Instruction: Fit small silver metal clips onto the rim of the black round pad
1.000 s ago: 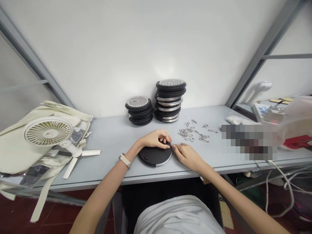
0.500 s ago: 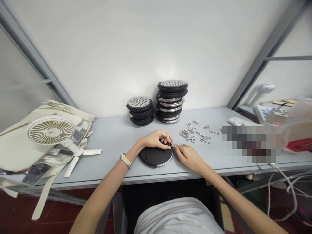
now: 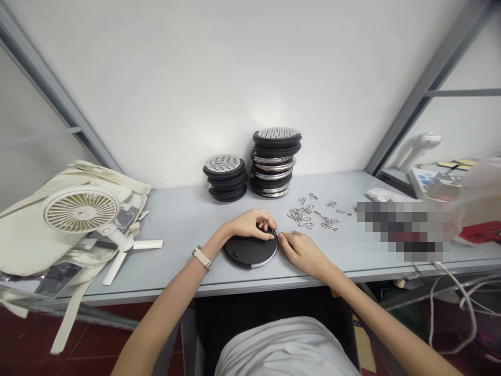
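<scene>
A flat black round disc (image 3: pixel 250 250) with a shiny metal rim along its right side lies near the table's front edge. Resting over its upper edge, my left hand (image 3: pixel 255 224) has curled fingers, the thumb against the disc's far right part. My right hand (image 3: pixel 299 250) pinches a small silver metal clip (image 3: pixel 276 233) at the disc's right edge, close to the left fingertips. Fingers partly hide the clip. Several loose metal clips (image 3: pixel 301 214), some with rings, are scattered beyond my right hand.
Behind my hands stand a short stack (image 3: pixel 225 180) and a taller stack (image 3: pixel 276 167) of similar discs with perforated tops. On the left, a white handheld fan (image 3: pixel 82 210) lies on a cream bag (image 3: pixel 23 235). At right are a clear plastic bag (image 3: pixel 483 188) and white cables (image 3: pixel 472 313).
</scene>
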Demonstrator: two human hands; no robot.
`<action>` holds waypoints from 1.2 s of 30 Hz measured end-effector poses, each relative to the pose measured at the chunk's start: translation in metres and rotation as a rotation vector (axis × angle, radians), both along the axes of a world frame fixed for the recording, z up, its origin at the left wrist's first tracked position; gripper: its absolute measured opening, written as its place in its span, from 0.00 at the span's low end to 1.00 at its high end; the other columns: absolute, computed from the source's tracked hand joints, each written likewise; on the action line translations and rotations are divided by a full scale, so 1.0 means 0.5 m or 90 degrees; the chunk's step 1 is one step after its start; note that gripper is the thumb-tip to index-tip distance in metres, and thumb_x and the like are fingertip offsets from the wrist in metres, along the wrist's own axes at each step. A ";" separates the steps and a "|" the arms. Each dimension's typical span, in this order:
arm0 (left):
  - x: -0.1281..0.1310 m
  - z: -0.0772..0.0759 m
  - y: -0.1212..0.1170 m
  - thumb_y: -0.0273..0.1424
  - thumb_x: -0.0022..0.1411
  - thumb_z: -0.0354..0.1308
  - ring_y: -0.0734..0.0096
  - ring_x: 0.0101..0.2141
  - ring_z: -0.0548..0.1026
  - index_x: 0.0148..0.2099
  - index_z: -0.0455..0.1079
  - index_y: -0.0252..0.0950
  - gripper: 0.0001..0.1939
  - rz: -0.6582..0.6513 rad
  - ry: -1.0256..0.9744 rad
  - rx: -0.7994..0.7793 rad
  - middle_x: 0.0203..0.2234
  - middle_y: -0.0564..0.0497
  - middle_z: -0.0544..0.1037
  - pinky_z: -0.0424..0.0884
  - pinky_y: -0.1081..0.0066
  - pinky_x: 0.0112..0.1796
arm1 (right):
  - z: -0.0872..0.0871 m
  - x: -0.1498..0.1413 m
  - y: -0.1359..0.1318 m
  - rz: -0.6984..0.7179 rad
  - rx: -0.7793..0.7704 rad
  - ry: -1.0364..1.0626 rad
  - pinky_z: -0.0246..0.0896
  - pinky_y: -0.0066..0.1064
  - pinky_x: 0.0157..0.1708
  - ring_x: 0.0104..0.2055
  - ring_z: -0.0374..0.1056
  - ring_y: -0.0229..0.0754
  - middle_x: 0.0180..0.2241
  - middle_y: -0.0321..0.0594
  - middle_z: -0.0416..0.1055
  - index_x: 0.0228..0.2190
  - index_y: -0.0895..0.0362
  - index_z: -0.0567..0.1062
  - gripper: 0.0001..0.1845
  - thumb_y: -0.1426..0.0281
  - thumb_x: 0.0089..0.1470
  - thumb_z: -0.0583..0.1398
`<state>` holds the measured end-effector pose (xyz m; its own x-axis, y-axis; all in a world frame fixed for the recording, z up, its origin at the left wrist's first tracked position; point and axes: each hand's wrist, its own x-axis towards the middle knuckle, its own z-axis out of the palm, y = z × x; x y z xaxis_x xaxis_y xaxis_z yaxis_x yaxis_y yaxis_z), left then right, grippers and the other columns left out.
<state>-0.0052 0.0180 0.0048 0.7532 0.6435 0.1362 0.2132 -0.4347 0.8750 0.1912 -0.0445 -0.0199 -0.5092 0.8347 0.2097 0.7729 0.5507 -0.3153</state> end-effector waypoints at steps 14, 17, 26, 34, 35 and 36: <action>-0.001 -0.001 -0.001 0.27 0.48 0.65 0.80 0.30 0.66 0.37 0.72 0.30 0.12 -0.014 -0.021 -0.013 0.38 0.47 0.72 0.62 0.74 0.33 | 0.005 -0.002 -0.004 0.002 -0.010 0.022 0.47 0.28 0.28 0.26 0.62 0.39 0.20 0.37 0.67 0.23 0.56 0.66 0.20 0.66 0.62 0.43; 0.000 -0.001 -0.001 0.27 0.48 0.65 0.80 0.30 0.66 0.37 0.72 0.30 0.12 -0.011 -0.018 -0.013 0.38 0.47 0.71 0.62 0.74 0.33 | 0.005 -0.002 -0.004 -0.007 -0.030 0.040 0.48 0.28 0.28 0.27 0.63 0.39 0.20 0.37 0.67 0.23 0.55 0.66 0.20 0.65 0.62 0.44; -0.001 0.000 -0.002 0.27 0.47 0.65 0.80 0.30 0.66 0.37 0.73 0.30 0.13 0.001 -0.008 -0.019 0.38 0.46 0.72 0.63 0.73 0.33 | 0.004 -0.002 -0.002 0.001 -0.024 0.038 0.49 0.28 0.29 0.26 0.62 0.39 0.20 0.38 0.68 0.22 0.55 0.66 0.21 0.65 0.63 0.43; -0.002 -0.003 0.000 0.27 0.47 0.65 0.79 0.30 0.66 0.37 0.72 0.30 0.13 -0.002 -0.004 -0.013 0.37 0.47 0.72 0.64 0.74 0.33 | 0.001 -0.003 -0.002 -0.012 -0.018 0.039 0.47 0.29 0.27 0.24 0.62 0.39 0.18 0.39 0.68 0.18 0.55 0.65 0.25 0.63 0.63 0.42; -0.002 -0.004 0.000 0.27 0.47 0.66 0.79 0.30 0.66 0.37 0.72 0.30 0.13 -0.005 -0.009 -0.013 0.37 0.47 0.72 0.64 0.74 0.34 | 0.002 -0.003 -0.002 -0.010 -0.018 0.041 0.47 0.29 0.27 0.24 0.62 0.39 0.18 0.39 0.68 0.18 0.55 0.65 0.25 0.63 0.63 0.42; -0.002 -0.004 0.000 0.27 0.47 0.66 0.79 0.30 0.66 0.37 0.72 0.30 0.13 -0.007 -0.012 -0.014 0.37 0.47 0.72 0.64 0.74 0.34 | 0.003 -0.003 -0.003 -0.008 -0.017 0.043 0.47 0.29 0.27 0.24 0.62 0.39 0.18 0.38 0.68 0.19 0.55 0.65 0.25 0.64 0.63 0.42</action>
